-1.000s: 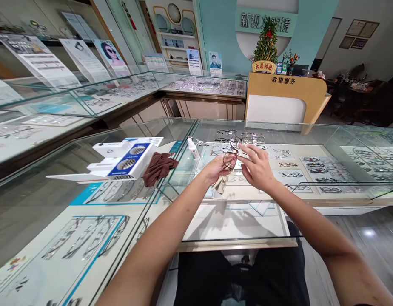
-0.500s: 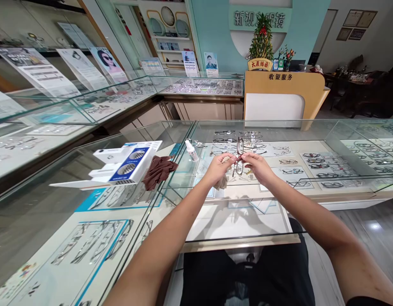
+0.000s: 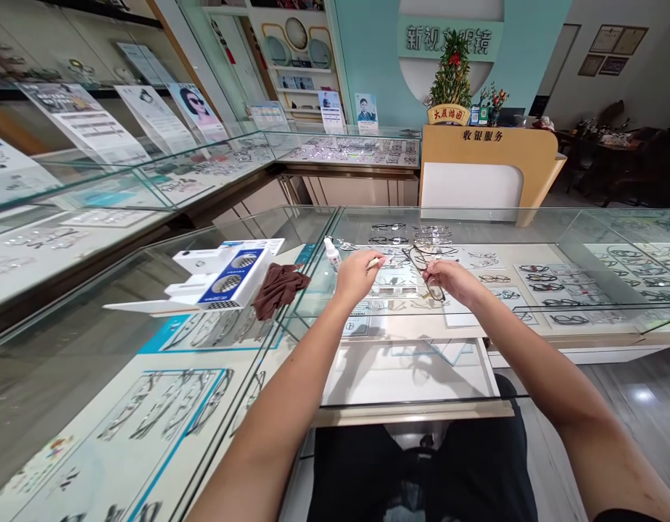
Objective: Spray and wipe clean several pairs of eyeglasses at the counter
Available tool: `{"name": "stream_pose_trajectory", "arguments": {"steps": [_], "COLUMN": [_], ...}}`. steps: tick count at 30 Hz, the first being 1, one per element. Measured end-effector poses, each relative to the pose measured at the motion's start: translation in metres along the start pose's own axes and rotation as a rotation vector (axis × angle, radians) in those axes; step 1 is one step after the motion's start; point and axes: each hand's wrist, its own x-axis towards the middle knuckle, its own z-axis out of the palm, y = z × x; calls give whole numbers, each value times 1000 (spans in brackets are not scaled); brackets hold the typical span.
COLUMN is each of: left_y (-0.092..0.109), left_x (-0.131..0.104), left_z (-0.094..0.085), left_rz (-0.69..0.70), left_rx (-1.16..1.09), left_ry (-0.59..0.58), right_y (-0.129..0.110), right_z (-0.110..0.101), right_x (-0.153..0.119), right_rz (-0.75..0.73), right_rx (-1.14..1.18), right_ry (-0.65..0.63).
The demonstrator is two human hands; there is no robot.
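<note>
My right hand (image 3: 453,281) is closed on a pair of eyeglasses (image 3: 435,290), held tilted above the glass counter with the frame reaching up and left from the fingers. To the left, my left hand (image 3: 359,277) is closed, its fingertips pinched at a small pale thing too small to name. The two hands are apart. Just behind my left hand stands a white spray bottle (image 3: 331,254), partly covered by it. A crumpled brown cloth (image 3: 280,290) lies further left on the counter.
An opened white and blue box (image 3: 231,279) rests left of the cloth. Under the glass countertop (image 3: 367,217) lie rows of spectacle frames. A white drawer (image 3: 411,373) is pulled out before me. Beyond stands a wooden cashier desk (image 3: 476,152).
My hands have moved apart, the left one up and leftward, off the eyeglasses. The eyeglasses have turned and shifted right and down in my right hand. A greyish cloth under my left hand is out of sight.
</note>
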Motion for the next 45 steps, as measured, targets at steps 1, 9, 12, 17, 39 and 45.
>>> {"name": "stream_pose_trajectory", "arguments": {"steps": [1,9,12,17,39,45], "left_y": [-1,-4,-3,6,34,30], "left_x": [0,2,3,0,-23,-21], "left_z": [-1,-4,-4,-4,26,27], "left_rz": [12,22,18,43,121,65], "left_rx": [29,61,57,26,-56,-90], "left_ry": [-3,-22,-15,65,-35,11], "right_y": [0,-7,-9,-10,-4,-2], "right_z": [-1,-6,-6,-6,-4,-4], "right_x": [1,-4,-7,-8,-3,-3], "right_rz": [11,134,177,134,-113,-202], "right_rx": [-9,-32,-20,92,287,202], "right_ry": [-12,-101,-166,-225,-56,16]}}
